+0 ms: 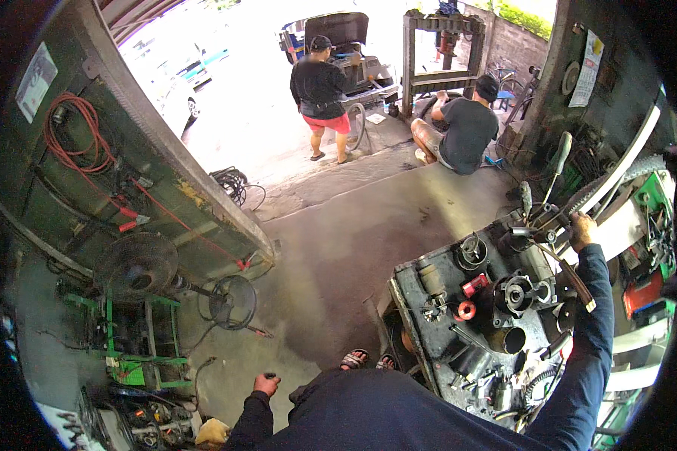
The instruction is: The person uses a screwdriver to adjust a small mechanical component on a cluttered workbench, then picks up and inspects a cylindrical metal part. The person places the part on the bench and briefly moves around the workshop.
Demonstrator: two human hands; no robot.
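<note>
My right hand [583, 231] reaches to the far right corner of a dark metal workbench [417, 331], among a cluster of upright tools. Its fingers are curled; what lies inside them I cannot make out. Beside it a tool with a wooden handle [577, 284] leans out of the cluster, and a grey-handled tool [563, 154] sticks up behind. Down at my left side, my left hand [266, 385] is closed, with a small dark thing showing at its fingers that I cannot name.
Metal motor parts crowd the bench, among them a round housing [517, 295], a cylinder [508, 340] and a red ring [466, 310]. A pedestal fan [135, 263] and a green frame [147, 361] stand left. One person [320, 94] stands by an open-hooded vehicle; another [466, 128] crouches.
</note>
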